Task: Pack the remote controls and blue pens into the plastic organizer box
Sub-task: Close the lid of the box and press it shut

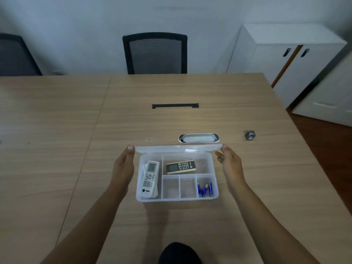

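The clear plastic organizer box [177, 198] sits on the wooden table in front of me. White remotes [150, 179] lie stacked in its long left compartment. A black and cream remote [180, 166] lies in the upper right compartment. Several blue pens [205, 188] rest in the lower right compartment. The hinged clear lid [178, 149] stands raised along the box's far edge. My left hand [124, 164] holds the lid's left end with its fingertips, and my right hand [229, 164] holds its right end.
A silver oval cable grommet [198, 138] is set in the table just behind the lid. A small grey metal object [249, 135] lies to the right. A black slot [175, 106] sits farther back. A black mesh chair [155, 53] and a white cabinet [285, 58] stand beyond.
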